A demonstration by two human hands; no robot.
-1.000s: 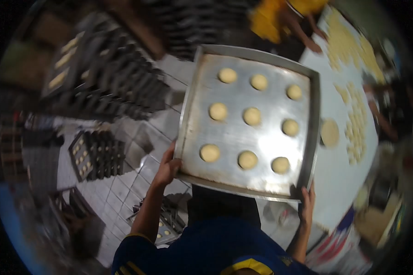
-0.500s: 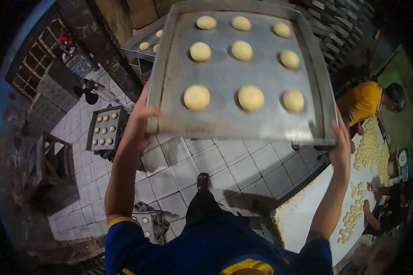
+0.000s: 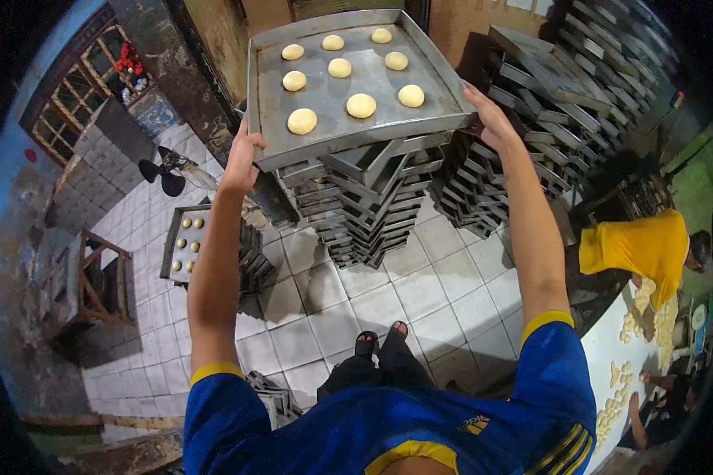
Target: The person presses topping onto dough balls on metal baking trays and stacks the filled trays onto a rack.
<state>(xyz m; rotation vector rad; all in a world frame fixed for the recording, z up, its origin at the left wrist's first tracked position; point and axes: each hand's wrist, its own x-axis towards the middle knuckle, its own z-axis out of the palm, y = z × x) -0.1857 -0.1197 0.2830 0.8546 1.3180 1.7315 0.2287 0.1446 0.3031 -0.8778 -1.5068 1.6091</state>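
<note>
A metal baking tray with several round dough balls set in rows is held out at arm's length. My left hand grips its near left corner, thumb over the rim. On the right side, my right hand is closed around the tray's edge near the front corner, its fingers partly hidden beneath. Directly below lies a tall stack of crisscrossed trays; whether the held tray touches it, I cannot tell.
More stacked trays rise at the right. Another tray of dough balls tops a stack at left, near a black fan. A person in a yellow shirt leans over a white table with dough pieces; another person's arm reaches in there.
The tray has moved forward, away from my body, and over the stack. My feet now stand side by side, and both hands still grip the tray.
</note>
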